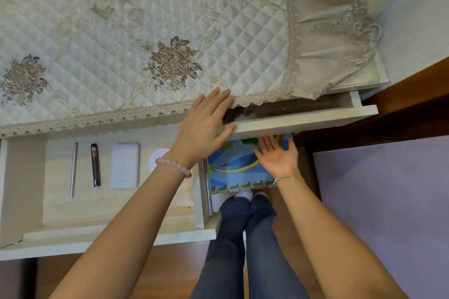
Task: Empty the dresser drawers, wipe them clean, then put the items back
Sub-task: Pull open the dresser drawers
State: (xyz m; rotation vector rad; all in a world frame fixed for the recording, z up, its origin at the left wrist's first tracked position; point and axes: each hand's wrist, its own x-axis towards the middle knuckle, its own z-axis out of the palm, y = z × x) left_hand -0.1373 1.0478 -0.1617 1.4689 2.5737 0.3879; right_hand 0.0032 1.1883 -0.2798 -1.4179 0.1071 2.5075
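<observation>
The dresser has two pale wooden drawers. The left drawer point(116, 235) is pulled far out and holds a metal rod point(73, 170), a dark tube point(95, 165), a white power bank point(125, 165) and a white disc point(158, 156). The right drawer point(315, 118) is only slightly out, its dark inside partly hidden under the cloth. My left hand point(204, 126) lies flat on the right drawer's front edge, fingers spread, thumb along the board. My right hand point(278, 153) is palm up beneath that drawer front, fingertips touching its underside.
A quilted cream cloth point(145, 39) with lace trim covers the dresser top and overhangs the drawers. A colourful foam mat point(233, 167) lies on the floor below, my legs point(245, 238) standing by it. A dark wood frame point(413, 104) and a purple surface point(388, 201) are to the right.
</observation>
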